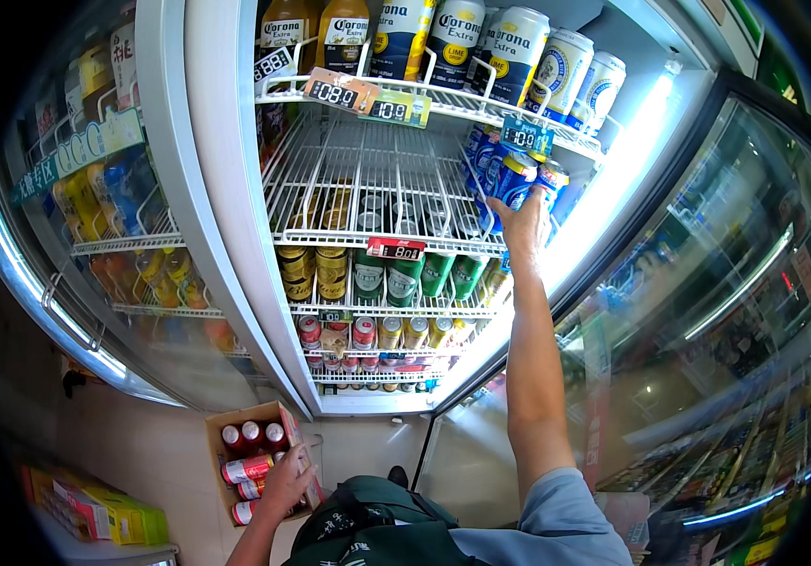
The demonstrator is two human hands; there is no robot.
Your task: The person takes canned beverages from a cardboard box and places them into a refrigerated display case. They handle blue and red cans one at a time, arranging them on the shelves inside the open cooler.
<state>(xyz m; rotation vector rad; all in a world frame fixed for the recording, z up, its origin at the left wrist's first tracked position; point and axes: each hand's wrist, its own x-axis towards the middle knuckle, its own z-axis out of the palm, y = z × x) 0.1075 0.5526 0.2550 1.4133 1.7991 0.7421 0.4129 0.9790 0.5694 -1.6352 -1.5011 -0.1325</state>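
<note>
My right hand (527, 223) reaches into the open refrigerated cabinet, at the right end of a wire shelf (391, 177). Its thumb and fingers lie around the lower part of a blue can (516, 177). A second blue can (554, 178) stands close against its fingers, and more blue cans are behind. Low on the left, my left hand (288, 477) grips the side of an open cardboard box (218, 453). Red-and-silver cans (248, 468) lie in that box, and others stand upright in it; my hand hides part of the contents.
Corona cans and bottles (455, 35) fill the shelf above. Green cans (405, 279) and gold cans (331, 272) stand below. The glass door (688, 283) is swung out at right. A yellow-green carton (133, 520) is at lower left. Price tags (397, 249) hang on shelf fronts.
</note>
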